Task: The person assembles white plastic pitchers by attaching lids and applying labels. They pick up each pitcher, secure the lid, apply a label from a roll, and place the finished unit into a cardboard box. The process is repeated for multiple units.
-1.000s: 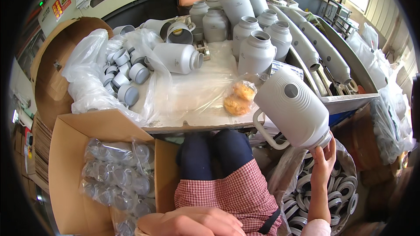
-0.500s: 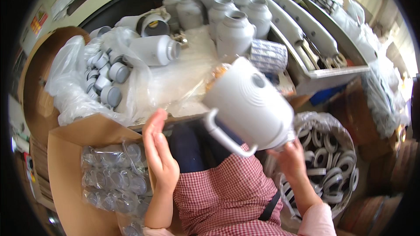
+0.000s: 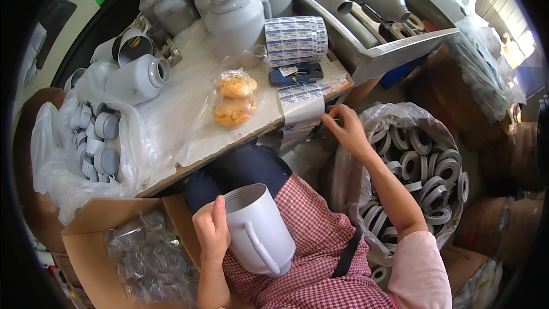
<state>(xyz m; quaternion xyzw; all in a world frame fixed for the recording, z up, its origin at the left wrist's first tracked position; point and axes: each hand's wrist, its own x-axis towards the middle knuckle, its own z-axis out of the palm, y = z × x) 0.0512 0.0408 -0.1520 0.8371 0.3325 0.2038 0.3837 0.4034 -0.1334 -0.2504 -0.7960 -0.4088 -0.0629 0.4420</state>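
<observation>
2 buns [image 3: 233, 110] lie left of label roll [image 3: 296, 40].

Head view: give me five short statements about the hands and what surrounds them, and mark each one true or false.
1. The left hand holds the jug near its open end. True.
2. The right hand is inside the bin. False: it is at the edge of the label strip.
3. The buns are in a clear bag on the table. True.
4. The label roll is left of the buns. False: it is to their right.
5. Rings lie in the bin on the person's right. True.
</observation>
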